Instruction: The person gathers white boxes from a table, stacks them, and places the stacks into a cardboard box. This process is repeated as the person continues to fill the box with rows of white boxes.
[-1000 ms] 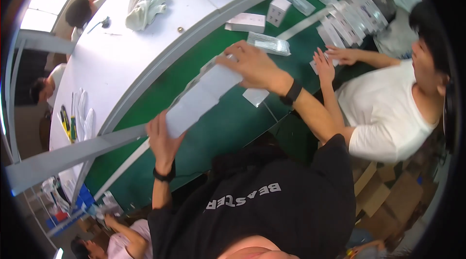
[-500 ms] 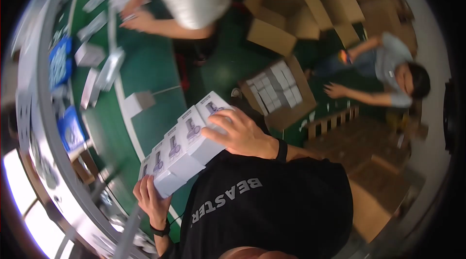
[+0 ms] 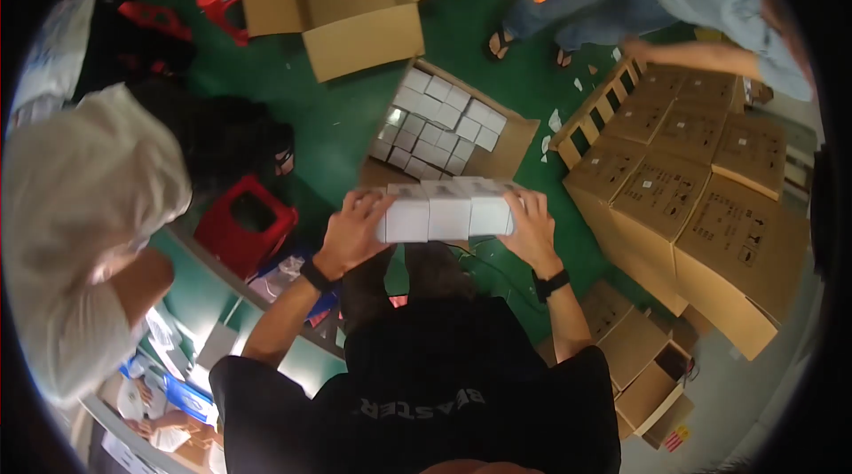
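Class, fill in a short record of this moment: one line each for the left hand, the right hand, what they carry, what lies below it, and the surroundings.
left hand: left hand presses one end of the row
right hand: right hand presses the other end
carried: row of small white boxes, level, between both hands
below: open carton on the green floor, partly filled with white boxes
surroundings: stacked sealed cartons, red stool
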